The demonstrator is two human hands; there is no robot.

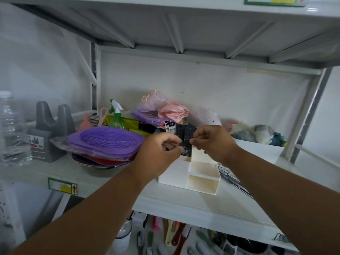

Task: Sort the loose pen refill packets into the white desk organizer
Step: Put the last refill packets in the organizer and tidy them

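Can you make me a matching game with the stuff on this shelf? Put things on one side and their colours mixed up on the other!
Things:
1. spray bottle
2. round strainer
3. desk organizer
4. packets in both hands

Colours:
A. white
B. black
C. green
D. purple

Pairs: 1-C, 2-D, 3-A, 4-B

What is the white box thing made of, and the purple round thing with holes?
The white desk organizer looks like hard plastic: smooth, matte, thin straight walls with crisp corners. The purple strainer also looks like plastic, moulded into a grid of slots, with a slight shine. It seems wrapped in a clear, crinkly film, probably a thin plastic bag.
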